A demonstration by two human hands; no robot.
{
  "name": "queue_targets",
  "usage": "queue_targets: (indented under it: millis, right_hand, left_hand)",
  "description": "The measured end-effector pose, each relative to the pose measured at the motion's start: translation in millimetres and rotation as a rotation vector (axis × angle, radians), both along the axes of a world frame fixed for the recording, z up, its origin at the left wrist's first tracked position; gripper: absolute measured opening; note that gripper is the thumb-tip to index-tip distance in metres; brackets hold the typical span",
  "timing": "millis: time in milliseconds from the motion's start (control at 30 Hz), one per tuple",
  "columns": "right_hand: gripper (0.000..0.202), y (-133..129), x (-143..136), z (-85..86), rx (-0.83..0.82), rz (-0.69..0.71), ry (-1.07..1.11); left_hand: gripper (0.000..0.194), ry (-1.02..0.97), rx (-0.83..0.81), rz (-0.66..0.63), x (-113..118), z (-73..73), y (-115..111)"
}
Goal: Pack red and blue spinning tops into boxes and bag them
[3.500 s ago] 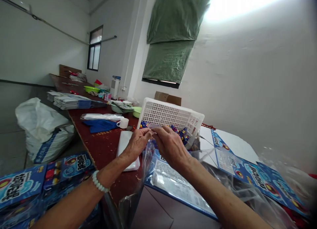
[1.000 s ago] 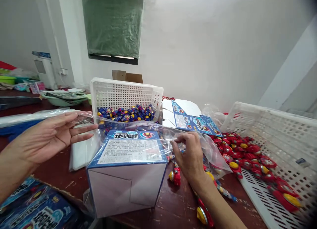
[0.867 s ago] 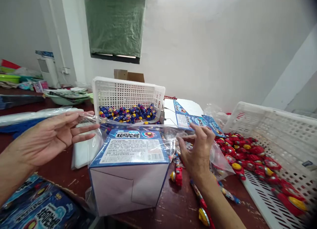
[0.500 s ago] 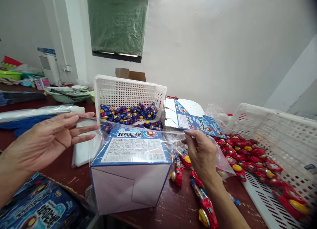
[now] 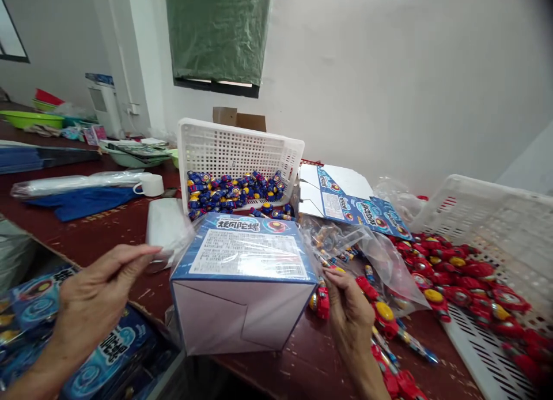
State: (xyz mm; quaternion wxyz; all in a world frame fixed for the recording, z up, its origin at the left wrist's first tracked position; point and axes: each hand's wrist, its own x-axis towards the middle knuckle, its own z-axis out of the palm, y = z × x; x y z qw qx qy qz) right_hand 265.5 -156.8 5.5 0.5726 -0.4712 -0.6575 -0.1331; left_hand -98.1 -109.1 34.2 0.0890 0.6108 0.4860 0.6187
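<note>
A blue and white cardboard box stands at the table's front edge, its printed label facing up. A clear plastic bag is around it, with loose film spreading out on the right. At the left of the box my left hand has thumb and forefinger pinched on the edge of the bag's film. My right hand is closed on the bag's film by the box's right side. Near that hand lie red toy spinning-top launchers with yellow parts.
A white basket of blue toys stands behind the box; another white basket spills red toys at right. Flattened printed boxes lie between them. A stack of plastic bags, a white mug and blue cloth are at left. Below is a carton of printed packages.
Both hands have moved down, pulling the film from above the box to its sides. My left hand's spread fingers have closed into a pinch. The view has shifted left.
</note>
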Motion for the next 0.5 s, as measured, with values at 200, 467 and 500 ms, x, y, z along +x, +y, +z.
queue_targets:
  millis: [200,467,500]
  right_hand:
    - [0.021,4.6,-24.6,-17.9,0.053,-0.047,-0.272]
    - [0.026,3.0,-30.0,-23.4,0.021,-0.042,-0.354]
    - [0.031,0.6,-27.5,-26.8,0.003,-0.022,-0.383]
  left_hand:
    - [0.031,0.364,0.275,-0.076,19.1,-34.4,-7.9]
    - [0.04,0.407,0.288,-0.017,36.5,-60.6,-20.4]
    - [0.04,0.434,0.274,-0.027,34.4,-63.8,-23.0]
